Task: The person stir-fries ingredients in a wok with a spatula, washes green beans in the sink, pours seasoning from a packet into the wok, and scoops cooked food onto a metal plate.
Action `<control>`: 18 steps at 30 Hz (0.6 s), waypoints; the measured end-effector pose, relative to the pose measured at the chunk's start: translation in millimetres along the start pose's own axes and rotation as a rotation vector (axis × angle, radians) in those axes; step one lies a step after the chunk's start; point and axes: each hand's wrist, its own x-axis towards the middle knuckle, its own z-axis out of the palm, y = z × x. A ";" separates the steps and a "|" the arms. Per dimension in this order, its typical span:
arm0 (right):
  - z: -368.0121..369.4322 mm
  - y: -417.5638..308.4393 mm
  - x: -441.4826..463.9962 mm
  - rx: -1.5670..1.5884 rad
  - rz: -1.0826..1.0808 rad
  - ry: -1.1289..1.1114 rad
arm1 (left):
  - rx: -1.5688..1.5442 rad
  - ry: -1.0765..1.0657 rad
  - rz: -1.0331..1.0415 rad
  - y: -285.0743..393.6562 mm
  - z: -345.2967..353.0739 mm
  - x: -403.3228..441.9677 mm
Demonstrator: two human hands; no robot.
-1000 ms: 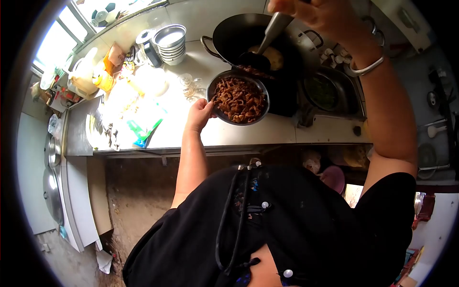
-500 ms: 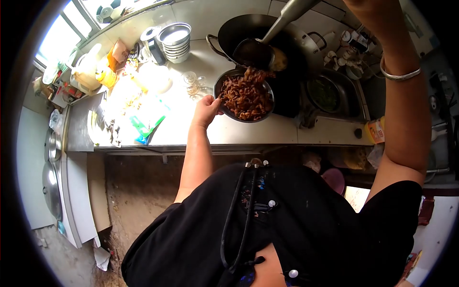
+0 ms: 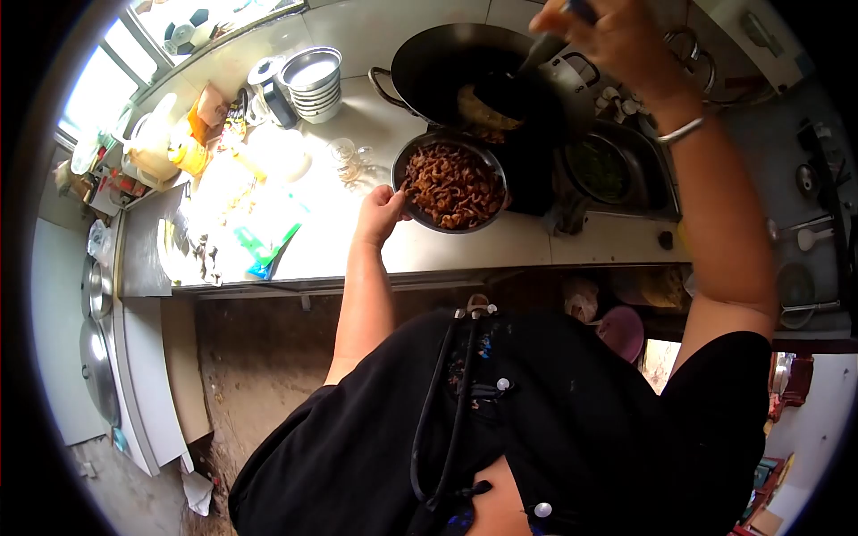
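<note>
My left hand [image 3: 382,214] grips the near-left rim of a metal bowl [image 3: 411,210], thumb over the edge. Brown cooked strips, perhaps meat, [image 3: 454,186] fill it, and it stands at the front of the wok. In my right hand [image 3: 594,36], raised above the wok's right side, is the handle of a ladle [image 3: 542,52]. Its dark head reaches down into the large dark wok [image 3: 424,67], where its outline is hard to make out. A pale yellowish patch [image 3: 487,112] shows inside the wok near its front edge.
Left of the wok are stacked metal bowls [image 3: 315,85], a glass [image 3: 341,154] and a green packet [image 3: 264,246] on the white counter [image 3: 357,259]. A sink [image 3: 657,183] with a basin of greens [image 3: 601,170] lies to the right. Strong window light washes out the left side.
My right hand has come down and left, moving the ladle from above the bowl into the wok. Strips that were spilling off the ladle now lie in the bowl. My left hand keeps its hold.
</note>
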 end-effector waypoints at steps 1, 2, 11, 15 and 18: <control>16.1 13.4 -7.7 -0.035 -0.080 -0.041 | -0.001 0.008 0.001 1.8 0.4 -1.8; 24.5 19.7 -11.7 -0.069 -0.161 -0.081 | -0.003 0.017 0.003 5.1 2.3 -3.0; 35.8 2.9 -8.1 0.147 -0.114 -0.263 | -0.008 0.018 0.007 7.0 -1.5 -7.9; 6.3 -24.2 10.5 0.453 0.121 -0.295 | 0.013 0.007 0.007 0.4 -3.2 -2.6; -1.1 -18.5 18.6 0.251 0.003 -0.177 | 0.003 -0.008 0.000 0.3 -5.2 -1.6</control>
